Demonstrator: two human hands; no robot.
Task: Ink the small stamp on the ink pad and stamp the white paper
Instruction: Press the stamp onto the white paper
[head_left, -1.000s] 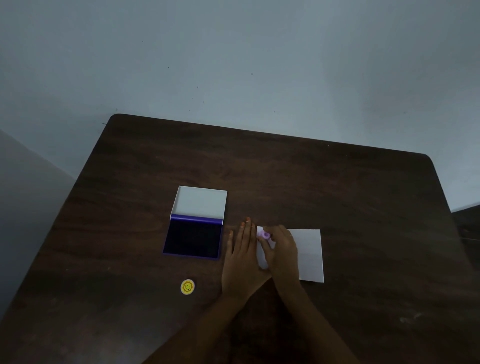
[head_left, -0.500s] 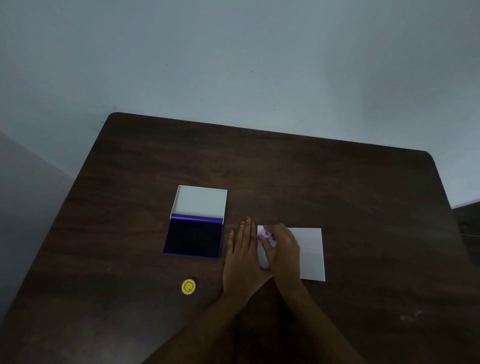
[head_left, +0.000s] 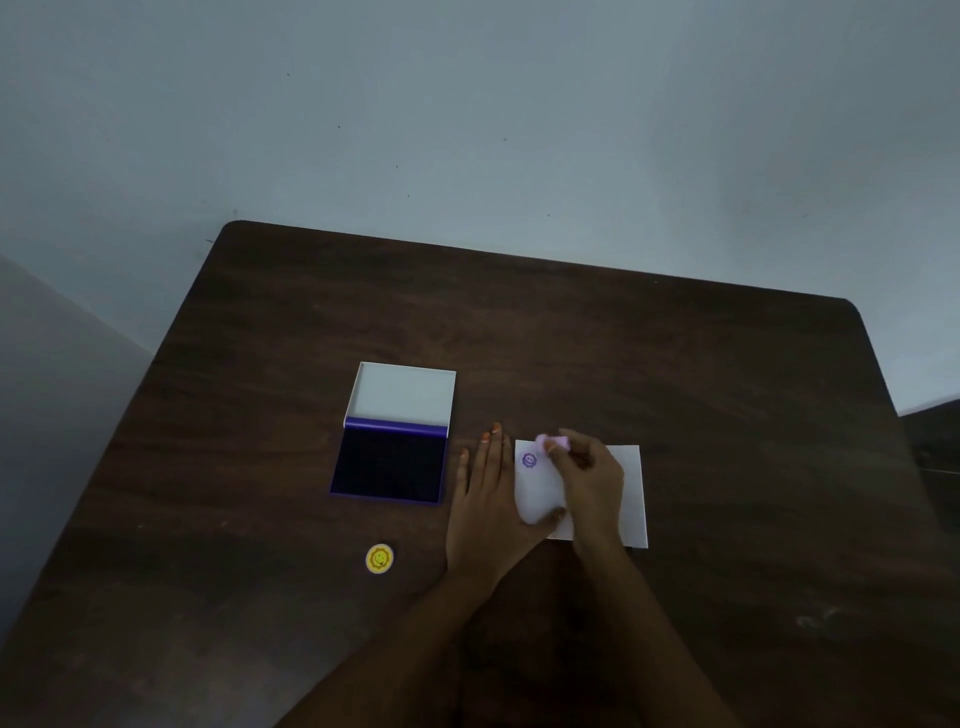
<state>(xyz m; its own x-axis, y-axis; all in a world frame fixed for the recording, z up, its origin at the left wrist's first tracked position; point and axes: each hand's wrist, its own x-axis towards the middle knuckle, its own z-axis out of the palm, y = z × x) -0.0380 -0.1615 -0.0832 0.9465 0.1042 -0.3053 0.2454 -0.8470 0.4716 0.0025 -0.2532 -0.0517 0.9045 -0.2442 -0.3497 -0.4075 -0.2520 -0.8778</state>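
A white paper (head_left: 631, 483) lies on the dark wooden table (head_left: 623, 353). Near its top left corner is a small round purple stamped mark (head_left: 529, 460). My right hand (head_left: 589, 475) hovers over the paper, holding the small pink stamp (head_left: 553, 443) in its fingertips just right of the mark. My left hand (head_left: 485, 499) lies flat with fingers together, its thumb on the paper's left edge. The open ink pad (head_left: 389, 464), dark purple with a white lid folded back, sits left of my left hand.
A small round yellow cap with a smiley face (head_left: 379, 558) lies on the table in front of the ink pad. A pale wall rises behind the table's far edge.
My right hand has lifted the stamp off the paper and shifted right, uncovering a purple mark at the paper's top left. My left hand has stayed put.
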